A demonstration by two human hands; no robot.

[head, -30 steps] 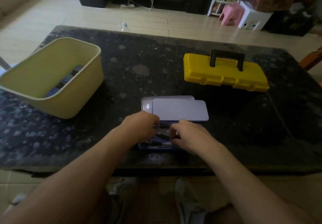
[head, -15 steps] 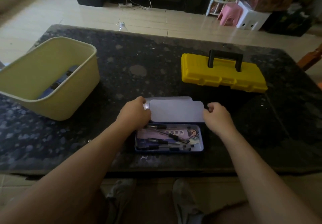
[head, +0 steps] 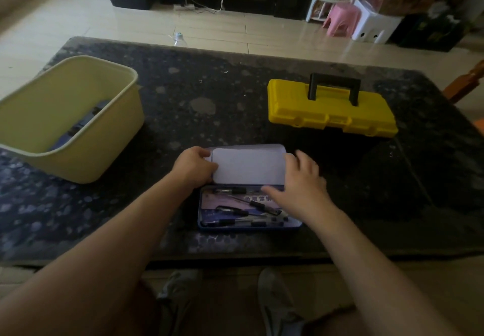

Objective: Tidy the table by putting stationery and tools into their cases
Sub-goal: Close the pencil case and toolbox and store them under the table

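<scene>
Near the front edge of the desk (head: pixel 209 87) we find the blue pencil case (head: pixel 248 227), its tray open and its pale lid (head: pixel 248 165) raised at the far side. The left hand (head: pixel 195 167) grips the lid's left end, fingers curled round it, thumb on top. The right hand (head: pixel 301 186) lies spread and loose over the tray's right end, fingers beside the lid's right edge, thumb reaching across the tray. We cannot tell whether it touches the lid.

Risks, as we judge them:
- The pens (head: pixel 227 222) lie loose and some slant. One riding high could jam the lid as it comes down.
- The right thumb sits in the lid's path and could get pinched.
- With a grip at one end only, the lid may twist and seat crooked.
- The case is close to the desk's front edge, so a hard press could slide it off.

Counts:
- one pencil case, one lid
- at least four pens, with more possibly hidden under the right hand
- one yellow tool case (head: pixel 327 110), closed, with one black handle (head: pixel 335 78), well apart to the far right
- one pale bin (head: pixel 78 163) at far left, holding one dark thing (head: pixel 86 119) we cannot identify
- two hands
</scene>
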